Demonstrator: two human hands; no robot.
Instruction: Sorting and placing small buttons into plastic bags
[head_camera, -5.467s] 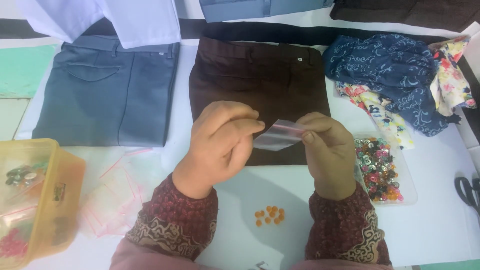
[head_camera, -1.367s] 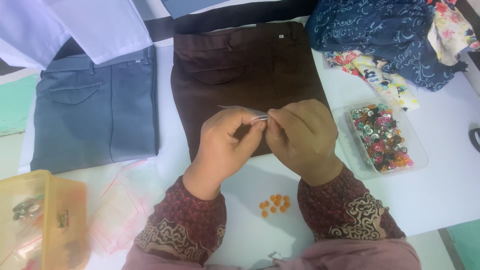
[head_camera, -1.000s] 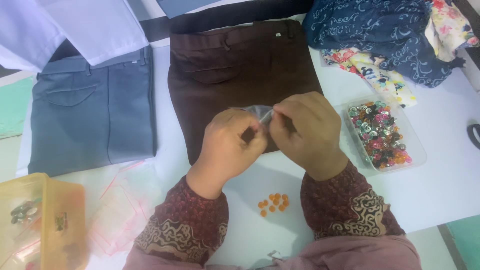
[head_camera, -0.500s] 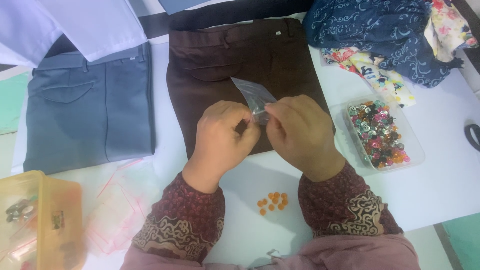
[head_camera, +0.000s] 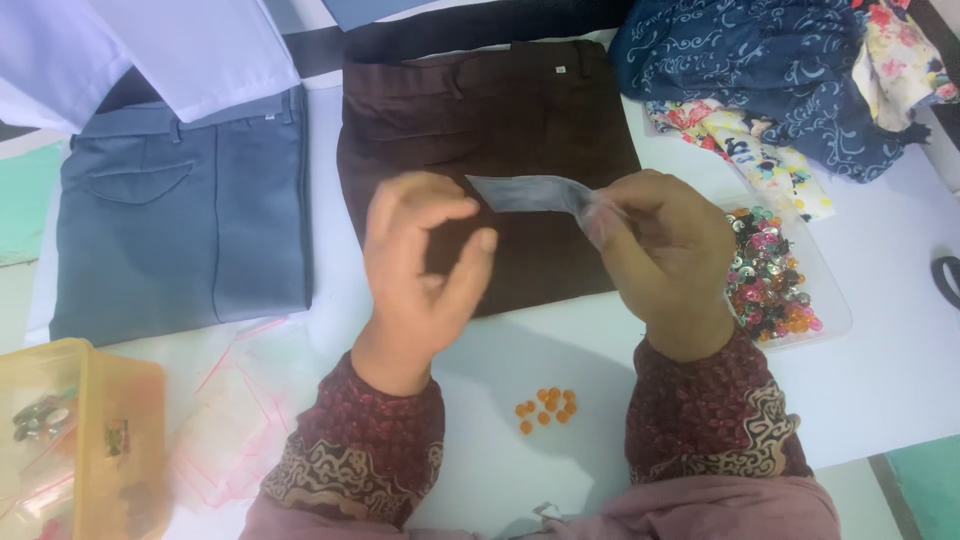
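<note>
A yellow box (head_camera: 80, 440) and loose clear bags (head_camera: 230, 420) lay within reach at the left. The left hand (head_camera: 420, 270) hung open, holding nothing, just beside the small clear bag (head_camera: 535, 192) pinched by the right hand (head_camera: 665, 250) above orange beads (head_camera: 547, 408), the bead tray (head_camera: 775, 275) close by.

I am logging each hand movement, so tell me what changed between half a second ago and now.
The left hand let go of the small clear bag and drew off to the left, fingers open. The right hand alone now pinches the bag, which sticks out to the left over the brown trousers. The orange beads, the bead tray and the blue trousers lie as before.
</note>
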